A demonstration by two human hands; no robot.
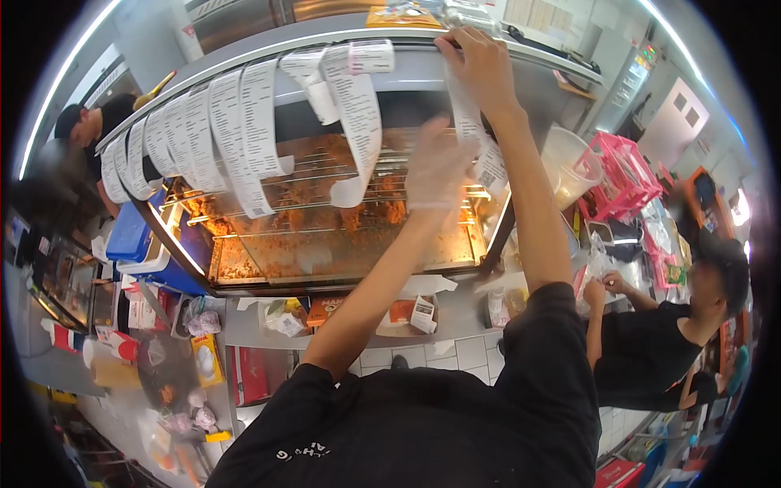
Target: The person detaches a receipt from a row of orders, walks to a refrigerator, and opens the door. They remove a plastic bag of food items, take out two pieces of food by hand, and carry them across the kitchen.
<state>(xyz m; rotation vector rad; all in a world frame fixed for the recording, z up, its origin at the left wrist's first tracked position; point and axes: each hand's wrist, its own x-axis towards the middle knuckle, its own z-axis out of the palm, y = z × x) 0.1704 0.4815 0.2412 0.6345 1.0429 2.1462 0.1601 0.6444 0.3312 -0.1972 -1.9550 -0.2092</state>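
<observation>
My right hand (pixel 480 69) is up at the ticket rail (pixel 415 37), fingers closed over the top end of a printed order receipt (pixel 465 114). That receipt hangs down in front of the glass, with a QR code on its lower part. Lower and to the left, my left hand (pixel 439 167), in what looks like a clear glove, is smeared by motion beside the same receipt. A long curling receipt (pixel 358 114) hangs just left of it. Behind the glass, the lit warming cabinet (pixel 342 252) holds orange-brown fried pieces on wire racks.
More receipts (pixel 232 130) line the rail to the left. Co-workers stand at the far left and to the right (pixel 651 342). A pink crate (pixel 622 175) and a plastic tub (pixel 569 167) sit right of the cabinet; a blue cooler box (pixel 146 244) stands left. Boxes (pixel 325 311) fill the shelf below.
</observation>
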